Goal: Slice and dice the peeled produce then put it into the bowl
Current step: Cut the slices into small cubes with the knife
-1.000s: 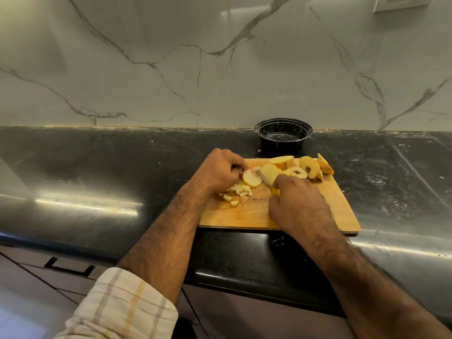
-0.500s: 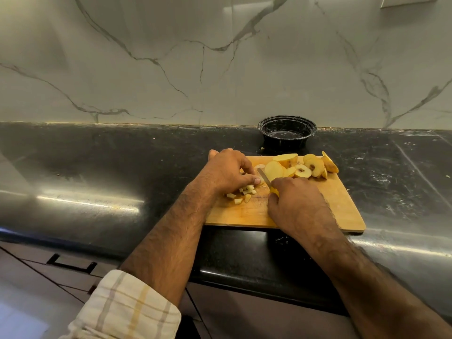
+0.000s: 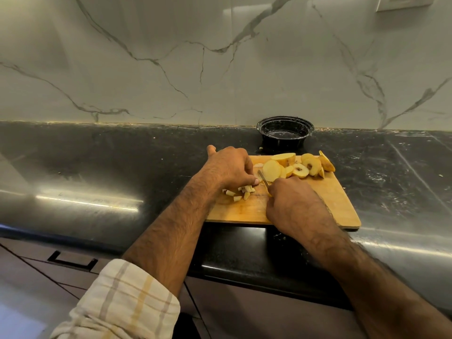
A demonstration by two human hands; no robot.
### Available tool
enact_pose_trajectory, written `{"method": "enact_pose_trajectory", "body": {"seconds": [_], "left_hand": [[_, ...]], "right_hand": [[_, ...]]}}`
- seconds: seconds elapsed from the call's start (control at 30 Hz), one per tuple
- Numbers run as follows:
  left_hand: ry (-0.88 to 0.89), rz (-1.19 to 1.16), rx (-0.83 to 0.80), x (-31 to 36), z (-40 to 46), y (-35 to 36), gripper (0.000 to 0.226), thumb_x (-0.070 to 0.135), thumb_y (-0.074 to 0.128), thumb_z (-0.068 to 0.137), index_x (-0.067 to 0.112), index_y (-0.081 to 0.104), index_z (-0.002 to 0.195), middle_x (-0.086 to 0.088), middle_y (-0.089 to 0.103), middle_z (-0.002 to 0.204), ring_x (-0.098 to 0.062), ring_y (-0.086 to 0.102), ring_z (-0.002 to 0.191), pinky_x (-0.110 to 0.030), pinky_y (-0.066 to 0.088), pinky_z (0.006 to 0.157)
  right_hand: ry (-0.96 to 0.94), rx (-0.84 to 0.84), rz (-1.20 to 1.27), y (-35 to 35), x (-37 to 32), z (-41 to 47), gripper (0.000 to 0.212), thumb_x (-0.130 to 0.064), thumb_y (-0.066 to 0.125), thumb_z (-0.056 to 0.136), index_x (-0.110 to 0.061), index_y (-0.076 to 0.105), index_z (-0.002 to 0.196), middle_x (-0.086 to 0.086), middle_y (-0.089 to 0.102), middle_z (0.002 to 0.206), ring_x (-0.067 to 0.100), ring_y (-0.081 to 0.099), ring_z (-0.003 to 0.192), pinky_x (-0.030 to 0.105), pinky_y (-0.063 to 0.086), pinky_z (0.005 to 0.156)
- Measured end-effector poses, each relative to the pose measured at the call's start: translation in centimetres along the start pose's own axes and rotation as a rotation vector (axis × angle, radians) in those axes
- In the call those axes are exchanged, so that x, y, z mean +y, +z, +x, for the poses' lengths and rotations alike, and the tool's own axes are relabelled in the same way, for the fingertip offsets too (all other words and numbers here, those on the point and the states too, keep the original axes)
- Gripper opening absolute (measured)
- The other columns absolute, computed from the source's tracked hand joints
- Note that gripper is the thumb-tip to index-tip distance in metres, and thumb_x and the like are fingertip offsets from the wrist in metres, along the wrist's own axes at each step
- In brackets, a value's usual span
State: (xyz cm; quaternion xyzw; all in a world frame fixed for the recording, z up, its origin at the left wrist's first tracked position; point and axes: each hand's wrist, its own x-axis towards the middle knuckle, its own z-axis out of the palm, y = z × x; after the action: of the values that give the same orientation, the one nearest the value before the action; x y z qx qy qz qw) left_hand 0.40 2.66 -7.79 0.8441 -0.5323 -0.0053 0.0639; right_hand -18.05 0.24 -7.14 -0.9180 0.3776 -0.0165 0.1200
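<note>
On the wooden cutting board (image 3: 305, 206) the left hand (image 3: 230, 168) rests with its fingers (image 3: 252, 180) curled down over a small heap of diced pieces (image 3: 241, 192) — whether they pinch a piece or merely press on the heap cannot be told. The right hand (image 3: 293, 204) has its fingers wrapped round the handle of a knife (image 3: 263, 177), whose blade points away, just beside the left fingertips. Yellow slices (image 3: 297, 166), some showing a seed core, lie piled at the board's far edge. The black bowl (image 3: 285, 130) stands on the dark table (image 3: 110, 162) just behind the board — against the marble wall (image 3: 195, 57).
</note>
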Motion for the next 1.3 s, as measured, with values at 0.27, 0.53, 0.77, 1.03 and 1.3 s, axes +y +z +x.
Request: {"method": "enact_pose_trajectory", "body": {"seconds": [0.27, 0.53, 0.77, 1.03, 1.3], "left_hand": [[0.001, -0.145, -0.025, -0.6, -0.7, 0.4, 0.019, 0.049, 0.069, 0.097, 0.035, 0.078, 0.106, 0.016, 0.071, 0.123, -0.010, 0.055, 0.124, -0.065, 0.011, 0.121], [-0.006, -0.192, 0.004, -1.0, -0.5, 0.9, 0.013, 0.050, 0.073, 0.094, 0.038, 0.077, 0.096, 0.019, 0.072, 0.108, -0.005, 0.053, 0.109, -0.060, 0.020, 0.118], [-0.043, -0.208, 0.015, -1.1, -0.2, 0.9, 0.016, 0.052, 0.077, 0.090, 0.037, 0.079, 0.094, 0.019, 0.073, 0.106, -0.007, 0.056, 0.113, -0.059, 0.023, 0.116], [-0.036, -0.248, 0.019, -1.4, -0.5, 1.1, 0.016, 0.052, 0.077, 0.090, 0.037, 0.079, 0.097, 0.021, 0.072, 0.106, -0.007, 0.056, 0.111, -0.058, 0.023, 0.114], [-0.063, -0.382, 0.009, -2.2, -0.8, 1.3, 0.010, 0.044, 0.081, 0.089, 0.039, 0.080, 0.097, 0.025, 0.072, 0.106, -0.004, 0.058, 0.111, -0.053, 0.029, 0.110]], "right_hand": [[0.014, 0.105, 0.088, 0.2, 0.6, -1.4, 0.029, -0.029, 0.059, 0.099, -0.023, 0.066, 0.126, 0.001, 0.063, 0.111, 0.017, 0.057, 0.094, 0.030, 0.048, 0.075], [0.043, 0.086, 0.072, 0.9, -1.0, -0.2, 0.026, -0.030, 0.062, 0.099, -0.021, 0.065, 0.122, 0.000, 0.054, 0.100, 0.017, 0.054, 0.090, 0.031, 0.050, 0.073], [0.072, 0.036, 0.080, -0.3, -2.1, 1.2, 0.034, -0.026, 0.067, 0.096, -0.019, 0.061, 0.129, 0.005, 0.058, 0.116, 0.022, 0.057, 0.102, 0.036, 0.055, 0.083], [0.031, 0.008, 0.048, 0.0, 0.0, -2.3, 0.024, -0.027, 0.065, 0.097, -0.023, 0.066, 0.121, -0.006, 0.051, 0.097, 0.015, 0.052, 0.092, 0.029, 0.048, 0.080], [0.044, 0.080, 0.108, 0.3, -0.9, -1.7, 0.033, -0.030, 0.060, 0.100, -0.022, 0.061, 0.132, 0.004, 0.061, 0.119, 0.020, 0.058, 0.100, 0.034, 0.055, 0.082]]}}
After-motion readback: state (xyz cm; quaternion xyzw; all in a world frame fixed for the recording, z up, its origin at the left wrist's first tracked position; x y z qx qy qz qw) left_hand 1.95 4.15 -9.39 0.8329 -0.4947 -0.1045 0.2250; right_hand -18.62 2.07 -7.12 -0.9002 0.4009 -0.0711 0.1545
